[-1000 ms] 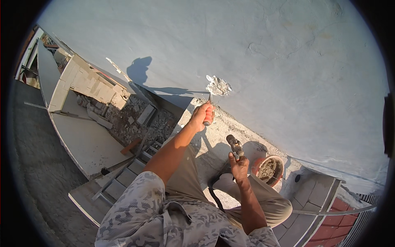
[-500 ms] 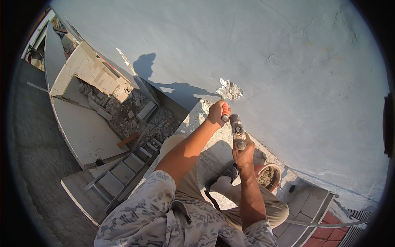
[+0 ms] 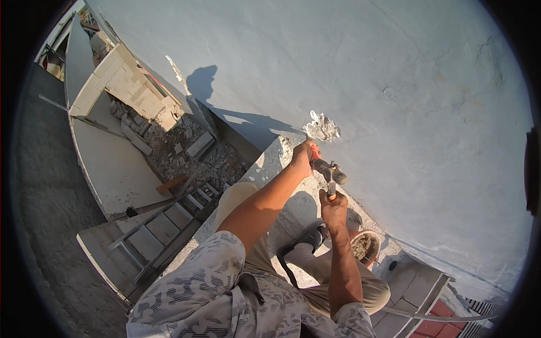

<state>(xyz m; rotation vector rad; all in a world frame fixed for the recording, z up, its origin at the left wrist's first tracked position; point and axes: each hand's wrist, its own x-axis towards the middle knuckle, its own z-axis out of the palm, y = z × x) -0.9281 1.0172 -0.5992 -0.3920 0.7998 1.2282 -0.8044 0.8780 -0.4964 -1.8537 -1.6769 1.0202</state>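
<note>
My left hand (image 3: 302, 160) is closed around the red handle of a chisel (image 3: 315, 152), held against the wall just below a rough chipped patch (image 3: 324, 127). The chisel's blade is mostly hidden by the hand. In my right hand (image 3: 333, 210) is a hammer (image 3: 336, 176), gripped by its handle. The dark hammer head is at the butt end of the chisel, touching it or very near it. Close to my right forearm stands a reddish bucket (image 3: 374, 260) with grey-brown mortar or debris inside.
The grey plastered wall (image 3: 406, 146) rises ahead and to the right. I crouch on a narrow concrete ledge (image 3: 265, 169). Down to the left are a metal ladder (image 3: 147, 232), broken rubble (image 3: 183, 147) and pale panels (image 3: 112, 174). Red tiles (image 3: 442, 318) lie at lower right.
The hammer head has swung up and left to the chisel's butt, from just right of it. My left hand still grips the chisel. The view has shifted slightly.
</note>
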